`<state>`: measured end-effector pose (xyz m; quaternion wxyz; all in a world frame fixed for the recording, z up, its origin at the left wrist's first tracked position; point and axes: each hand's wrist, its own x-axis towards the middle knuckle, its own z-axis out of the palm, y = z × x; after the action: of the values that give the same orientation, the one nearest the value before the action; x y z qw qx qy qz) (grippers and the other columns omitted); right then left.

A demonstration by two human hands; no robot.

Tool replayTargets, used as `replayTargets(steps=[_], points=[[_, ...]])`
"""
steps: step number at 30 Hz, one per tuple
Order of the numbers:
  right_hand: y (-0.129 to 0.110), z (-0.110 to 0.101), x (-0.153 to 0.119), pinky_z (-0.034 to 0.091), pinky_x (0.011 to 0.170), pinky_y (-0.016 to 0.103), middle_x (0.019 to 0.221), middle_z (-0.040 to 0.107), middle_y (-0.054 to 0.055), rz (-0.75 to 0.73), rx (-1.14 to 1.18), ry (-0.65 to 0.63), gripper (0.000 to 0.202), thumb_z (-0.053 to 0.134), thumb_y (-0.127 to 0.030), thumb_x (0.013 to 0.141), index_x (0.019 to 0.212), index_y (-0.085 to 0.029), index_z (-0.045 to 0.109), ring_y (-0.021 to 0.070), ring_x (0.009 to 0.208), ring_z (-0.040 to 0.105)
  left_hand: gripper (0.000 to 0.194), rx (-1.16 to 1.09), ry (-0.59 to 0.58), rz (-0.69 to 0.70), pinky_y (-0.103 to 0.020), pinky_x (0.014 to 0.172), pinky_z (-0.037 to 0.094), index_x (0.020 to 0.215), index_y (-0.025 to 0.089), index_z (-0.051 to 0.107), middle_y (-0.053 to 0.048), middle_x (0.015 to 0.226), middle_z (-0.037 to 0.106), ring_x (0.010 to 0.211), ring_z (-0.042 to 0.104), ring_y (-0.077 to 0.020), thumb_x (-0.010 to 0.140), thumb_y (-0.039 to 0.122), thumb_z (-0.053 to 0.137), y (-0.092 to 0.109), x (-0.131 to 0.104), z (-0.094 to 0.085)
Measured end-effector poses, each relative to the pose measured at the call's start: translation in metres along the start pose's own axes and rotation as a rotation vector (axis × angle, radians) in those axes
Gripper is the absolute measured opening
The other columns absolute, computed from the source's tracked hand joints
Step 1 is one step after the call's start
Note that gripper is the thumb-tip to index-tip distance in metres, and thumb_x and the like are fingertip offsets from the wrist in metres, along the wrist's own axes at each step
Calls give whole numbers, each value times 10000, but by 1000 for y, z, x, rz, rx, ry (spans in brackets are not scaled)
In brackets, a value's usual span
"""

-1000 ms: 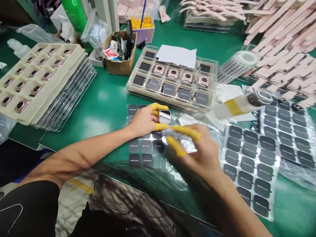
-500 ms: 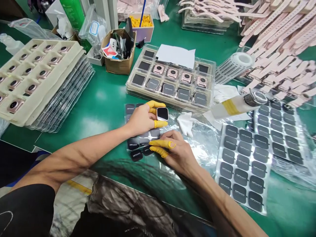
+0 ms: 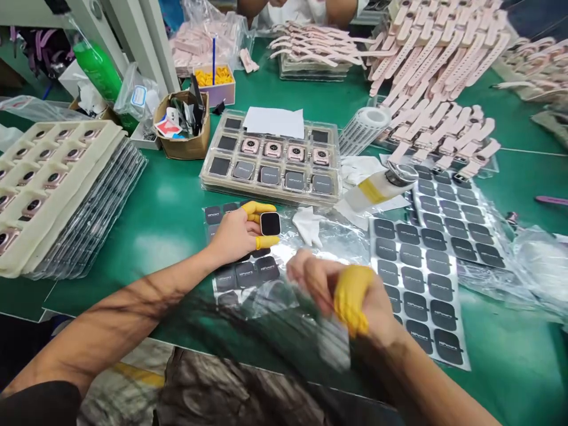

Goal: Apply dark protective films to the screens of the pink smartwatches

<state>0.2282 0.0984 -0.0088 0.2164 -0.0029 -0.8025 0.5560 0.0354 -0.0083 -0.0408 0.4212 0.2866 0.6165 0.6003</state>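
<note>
My left hand [image 3: 235,234], yellow cots on its fingers, holds a strapless smartwatch [image 3: 270,223] by its edges, black screen up. Under that hand lies a sheet of dark square stickers [image 3: 246,273], partly covered by the hand and by clear plastic. My right hand [image 3: 350,293], also wearing yellow cots, is raised to the right of this sheet, fingers curled and smeared by motion. A pale see-through piece of film [image 3: 333,343] hangs blurred below its fingers and appears to be held. A crumpled white cloth [image 3: 307,225] rests just right of the watch.
A tray of watches and dark squares [image 3: 270,192] lies ahead. Stacked trays [image 3: 89,219] stand left, beside a cardboard box of tools [image 3: 186,145]. To the right are a bottle [image 3: 370,190], more sticker sheets [image 3: 415,275] and pink-strapped watches [image 3: 444,130]. Another person's arm [image 3: 341,10] shows at the back.
My right hand has lifted off the sticker sheet and moved right, now with blurred film below it. My left hand keeps the watch. The view has shifted to the right.
</note>
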Motion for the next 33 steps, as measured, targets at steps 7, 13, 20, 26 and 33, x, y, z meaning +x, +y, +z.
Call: replayTargets(steps=[7,13,20,26,33], points=[[31,8,21,580,815,352,894,713,59,586,260,464,553,917,-630,643,884,-184,695,187,844,669,641,149,-80,-28,-284,694,588,1216,147,720,-26,765,758,709,744,-188,614,237,922,2,-13,10],[30,22,21,581,826,324,918,726,50,705,375,534,632,921,-670,590,911,-169,707,177,868,684,575,338,-68,24,-235,656,545,1208,152,740,4,710,761,691,733,-167,656,230,882,8,-16,15],[35,27,20,569,826,325,883,706,31,720,381,599,645,933,-661,567,908,-164,705,142,806,643,554,447,-50,49,-213,615,489,1192,131,750,18,649,740,639,702,-146,664,231,882,14,-18,16],[35,29,20,561,878,343,906,704,38,688,364,591,611,931,-630,597,910,-163,694,146,836,644,578,421,-57,40,-231,650,540,1211,148,744,7,696,770,700,754,-182,655,231,873,10,-16,15],[35,30,18,562,896,350,955,712,62,673,336,585,575,911,-601,662,947,-160,676,172,893,671,567,387,-65,27,-245,662,572,1199,152,736,1,708,776,717,776,-202,649,217,861,8,-16,14]])
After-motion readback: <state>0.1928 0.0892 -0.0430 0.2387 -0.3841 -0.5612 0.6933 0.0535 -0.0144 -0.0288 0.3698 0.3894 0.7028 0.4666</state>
